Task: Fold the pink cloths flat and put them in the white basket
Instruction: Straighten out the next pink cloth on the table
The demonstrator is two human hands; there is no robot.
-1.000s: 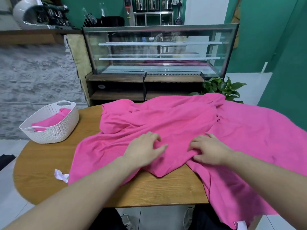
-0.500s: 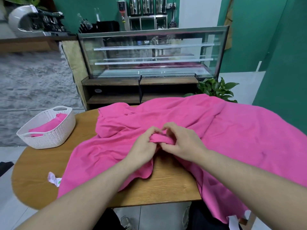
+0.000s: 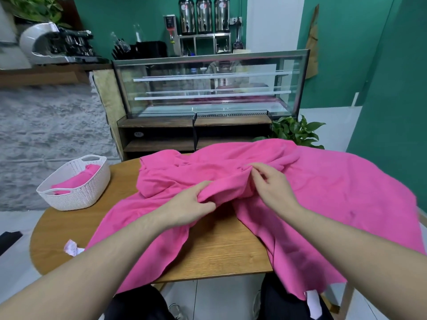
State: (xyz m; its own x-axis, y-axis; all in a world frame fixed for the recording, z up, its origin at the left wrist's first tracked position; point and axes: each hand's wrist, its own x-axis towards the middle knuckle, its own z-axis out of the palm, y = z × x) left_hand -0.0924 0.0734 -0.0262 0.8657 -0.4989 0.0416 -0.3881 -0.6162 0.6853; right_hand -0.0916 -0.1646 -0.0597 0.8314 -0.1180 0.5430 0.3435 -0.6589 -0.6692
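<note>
Hands: left (image 3: 191, 205) and right (image 3: 269, 184) pinch pink cloth (image 3: 323, 192) | white basket (image 3: 76, 185) far left | label scrap (image 3: 72, 248) beside cloth edge

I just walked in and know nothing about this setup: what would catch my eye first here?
The big pink cloth sprawls rumpled over the round wooden table, its near edge hanging off. Mid-table, the left hand and right hand pinch its folds. At the table's left edge, a white basket holds another pink cloth.

No legible text, red labels on three steel urns (image 3: 204, 16) possibly printed, too blurred to read
</note>
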